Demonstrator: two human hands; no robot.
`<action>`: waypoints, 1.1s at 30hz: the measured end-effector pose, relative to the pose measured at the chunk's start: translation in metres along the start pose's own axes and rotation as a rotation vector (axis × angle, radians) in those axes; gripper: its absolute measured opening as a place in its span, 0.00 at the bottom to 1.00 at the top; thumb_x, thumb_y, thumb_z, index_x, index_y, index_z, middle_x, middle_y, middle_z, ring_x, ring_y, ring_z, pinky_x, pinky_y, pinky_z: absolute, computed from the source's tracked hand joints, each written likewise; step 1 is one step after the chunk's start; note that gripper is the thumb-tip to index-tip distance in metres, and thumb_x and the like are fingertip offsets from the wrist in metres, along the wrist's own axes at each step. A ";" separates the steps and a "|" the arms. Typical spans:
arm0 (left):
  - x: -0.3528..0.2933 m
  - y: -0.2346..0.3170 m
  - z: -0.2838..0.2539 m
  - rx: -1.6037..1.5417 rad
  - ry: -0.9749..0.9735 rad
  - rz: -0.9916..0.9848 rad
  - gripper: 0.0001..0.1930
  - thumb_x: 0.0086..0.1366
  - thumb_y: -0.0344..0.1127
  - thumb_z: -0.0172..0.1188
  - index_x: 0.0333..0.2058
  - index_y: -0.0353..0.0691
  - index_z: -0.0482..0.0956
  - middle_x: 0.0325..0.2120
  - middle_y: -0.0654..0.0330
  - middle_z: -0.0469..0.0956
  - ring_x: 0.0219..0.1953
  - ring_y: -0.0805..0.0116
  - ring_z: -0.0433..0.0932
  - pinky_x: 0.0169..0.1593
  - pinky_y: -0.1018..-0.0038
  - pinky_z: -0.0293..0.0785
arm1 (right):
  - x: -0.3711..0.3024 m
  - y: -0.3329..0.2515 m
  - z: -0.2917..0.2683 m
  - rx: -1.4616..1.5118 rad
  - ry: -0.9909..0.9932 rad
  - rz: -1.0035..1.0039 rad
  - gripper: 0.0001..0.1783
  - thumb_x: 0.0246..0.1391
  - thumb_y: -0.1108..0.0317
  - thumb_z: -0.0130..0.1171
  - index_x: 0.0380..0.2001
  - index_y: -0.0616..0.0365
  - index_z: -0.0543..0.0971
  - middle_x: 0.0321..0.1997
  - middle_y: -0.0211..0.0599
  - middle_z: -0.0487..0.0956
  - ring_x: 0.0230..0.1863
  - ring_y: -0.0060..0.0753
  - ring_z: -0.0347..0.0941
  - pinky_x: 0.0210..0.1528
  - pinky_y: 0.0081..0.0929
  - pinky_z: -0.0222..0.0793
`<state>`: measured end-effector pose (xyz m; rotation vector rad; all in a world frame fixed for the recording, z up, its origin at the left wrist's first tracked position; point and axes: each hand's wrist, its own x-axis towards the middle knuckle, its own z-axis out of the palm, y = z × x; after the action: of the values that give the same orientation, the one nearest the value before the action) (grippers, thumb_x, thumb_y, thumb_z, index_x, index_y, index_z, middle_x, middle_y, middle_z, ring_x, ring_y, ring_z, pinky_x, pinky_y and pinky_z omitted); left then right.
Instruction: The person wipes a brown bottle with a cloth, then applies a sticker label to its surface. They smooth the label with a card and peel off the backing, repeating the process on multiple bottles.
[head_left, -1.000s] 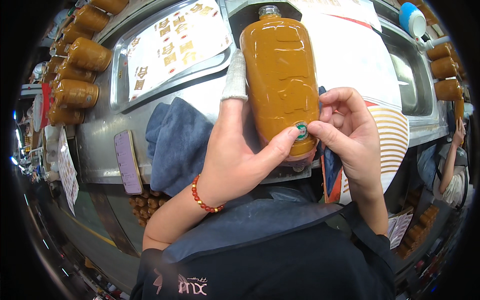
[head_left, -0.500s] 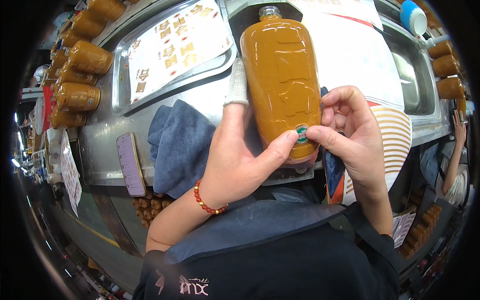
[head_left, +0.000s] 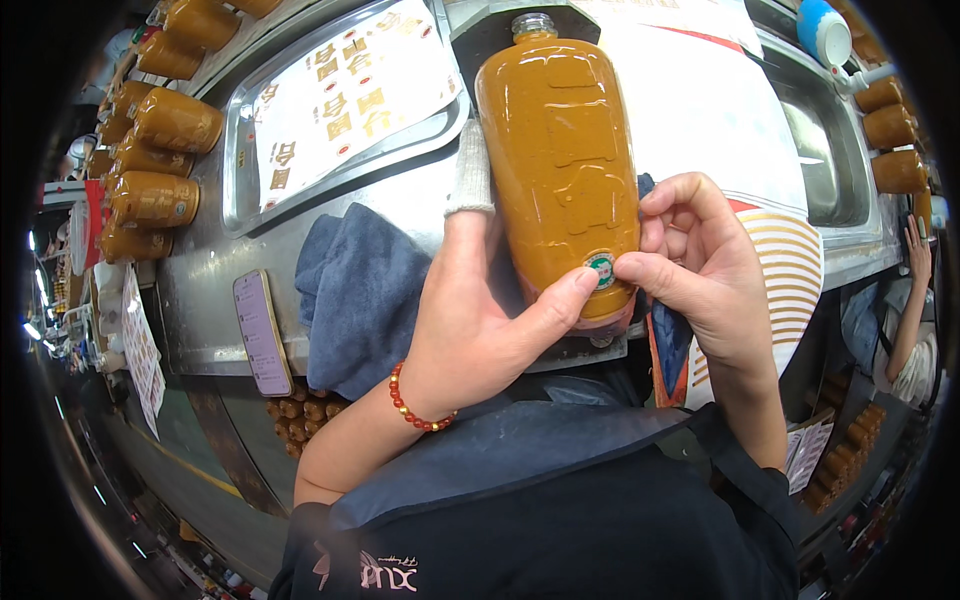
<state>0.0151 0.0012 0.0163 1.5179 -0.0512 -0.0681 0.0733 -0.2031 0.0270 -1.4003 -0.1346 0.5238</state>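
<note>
A large amber-brown glass bottle [head_left: 560, 130] with raised shapes on its face lies before me, its clear open neck pointing away. My left hand [head_left: 470, 310] is closed round its left side, with a knitted sleeve on one finger and the thumb beside a small round green-and-white sticker [head_left: 600, 268] near the bottle's base. From the right, my right hand [head_left: 705, 265] rests its thumb tip at the sticker's other edge; its fingers are curled against the bottle's side. Dark blue cloth [head_left: 668, 335] shows partly behind that hand.
A metal tray [head_left: 238, 170] holds a sheet of gold labels [head_left: 330, 110]. Nearer lie a blue towel [head_left: 360, 290] and a phone [head_left: 262, 335]. Brown bottles [head_left: 178, 120] line the left; a sink [head_left: 825, 150] and blue-and-white pump bottle [head_left: 826, 35] are right. Another person's arm [head_left: 908, 300] shows far right.
The bottle has shifted very slightly left along with my left hand. My right thumb stays close to the sticker, and both hands keep nearly the same pose.
</note>
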 end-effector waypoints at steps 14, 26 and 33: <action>-0.002 0.001 -0.005 -0.047 -0.003 -0.065 0.45 0.63 0.23 0.61 0.73 0.29 0.43 0.71 0.45 0.54 0.74 0.56 0.55 0.75 0.60 0.51 | 0.000 -0.004 -0.003 0.004 -0.034 0.039 0.23 0.52 0.79 0.72 0.48 0.62 0.71 0.37 0.26 0.71 0.33 0.09 0.68 0.37 0.07 0.68; 0.001 -0.007 -0.006 0.026 -0.049 0.063 0.46 0.63 0.23 0.63 0.73 0.29 0.42 0.71 0.45 0.54 0.74 0.56 0.55 0.75 0.61 0.50 | 0.002 -0.005 -0.004 -0.040 -0.046 0.025 0.23 0.52 0.78 0.72 0.48 0.62 0.71 0.37 0.26 0.71 0.33 0.08 0.68 0.36 0.07 0.67; 0.001 -0.005 -0.006 0.034 -0.042 0.037 0.45 0.63 0.23 0.62 0.72 0.29 0.43 0.71 0.45 0.55 0.74 0.56 0.55 0.75 0.61 0.50 | 0.003 -0.003 -0.002 -0.026 -0.037 0.023 0.22 0.53 0.78 0.72 0.46 0.61 0.71 0.36 0.25 0.71 0.32 0.08 0.67 0.35 0.07 0.67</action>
<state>0.0161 0.0070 0.0109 1.5494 -0.1144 -0.0696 0.0777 -0.2042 0.0291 -1.4193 -0.1560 0.5686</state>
